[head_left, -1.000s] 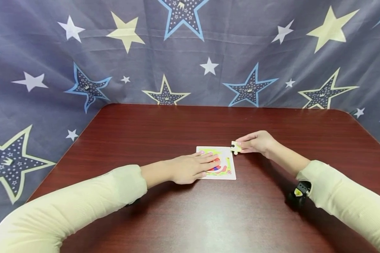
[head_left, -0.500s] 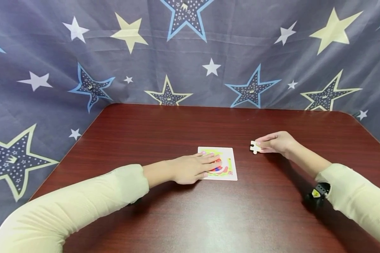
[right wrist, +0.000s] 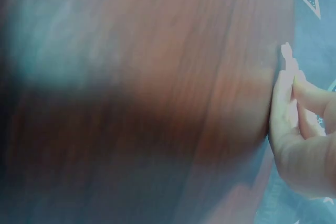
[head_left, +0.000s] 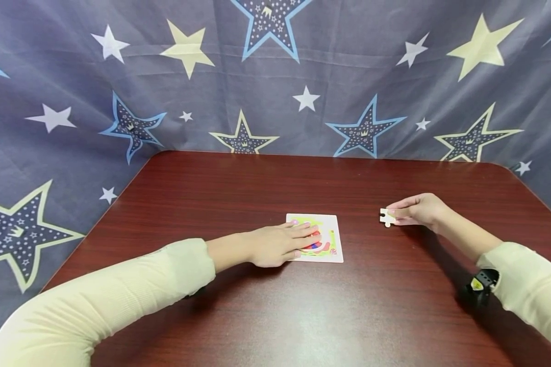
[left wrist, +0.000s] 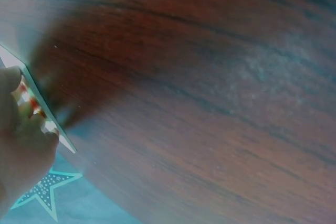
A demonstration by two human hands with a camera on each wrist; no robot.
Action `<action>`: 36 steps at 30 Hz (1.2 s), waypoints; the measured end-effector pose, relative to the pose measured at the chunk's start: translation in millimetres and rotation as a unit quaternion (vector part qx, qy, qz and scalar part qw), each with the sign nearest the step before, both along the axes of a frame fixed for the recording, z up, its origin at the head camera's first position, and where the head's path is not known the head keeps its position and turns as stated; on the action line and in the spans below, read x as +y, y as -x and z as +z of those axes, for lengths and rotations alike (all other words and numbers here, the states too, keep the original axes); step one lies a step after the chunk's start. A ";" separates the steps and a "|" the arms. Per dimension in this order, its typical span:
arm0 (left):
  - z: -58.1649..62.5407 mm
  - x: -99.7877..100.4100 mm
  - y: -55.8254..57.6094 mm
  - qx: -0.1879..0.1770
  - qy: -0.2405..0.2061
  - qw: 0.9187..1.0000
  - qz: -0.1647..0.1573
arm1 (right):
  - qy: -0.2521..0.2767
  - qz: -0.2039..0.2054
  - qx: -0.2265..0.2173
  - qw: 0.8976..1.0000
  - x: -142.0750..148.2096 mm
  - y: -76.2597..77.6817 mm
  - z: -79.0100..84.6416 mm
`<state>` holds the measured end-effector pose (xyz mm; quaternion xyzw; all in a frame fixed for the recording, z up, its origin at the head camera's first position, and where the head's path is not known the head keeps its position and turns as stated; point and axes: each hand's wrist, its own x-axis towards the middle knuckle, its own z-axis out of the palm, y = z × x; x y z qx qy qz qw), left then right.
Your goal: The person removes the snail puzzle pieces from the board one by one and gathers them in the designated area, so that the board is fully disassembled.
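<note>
A square puzzle board (head_left: 337, 248) with a pale border and a colourful printed picture lies flat near the middle of the table. My left hand (head_left: 275, 245) rests on it, fingers outstretched across the picture and hiding its left part. To the right of the board, my right hand (head_left: 420, 210) pinches a pale jigsaw piece (head_left: 386, 218) between thumb and fingers. In the right wrist view the jigsaw piece (right wrist: 286, 53) shows edge-on beyond the fingertips. The left wrist view catches the board's edge (left wrist: 44, 103) under the left fingers.
A dark red wooden table (head_left: 239, 188) stretches out around both hands. Behind it and at the sides hangs a grey-blue cloth (head_left: 275, 76) printed with stars. A black strapped device (head_left: 484, 281) sits at the right wrist under the sleeve.
My right hand has moved away from the board to the right, carrying the jigsaw piece. The left hand has stayed on the board.
</note>
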<state>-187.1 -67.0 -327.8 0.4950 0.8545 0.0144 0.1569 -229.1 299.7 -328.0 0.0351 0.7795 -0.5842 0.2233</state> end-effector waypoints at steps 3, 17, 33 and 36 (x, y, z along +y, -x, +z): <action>0.8 -0.5 0.8 -0.009 -0.004 1.000 -0.005 | -0.008 0.006 0.009 1.000 2.7 -1.5 -0.2; 3.2 -0.5 1.7 -0.013 0.000 1.000 -0.002 | -0.134 0.016 0.089 0.987 0.9 -3.0 3.0; 6.9 -0.3 1.6 -0.026 -0.002 1.000 -0.005 | -0.320 0.036 0.192 0.927 0.4 -6.1 4.6; 6.3 -0.5 1.6 -0.028 -0.003 1.000 -0.004 | -0.345 0.038 0.212 0.914 -0.7 -6.4 4.2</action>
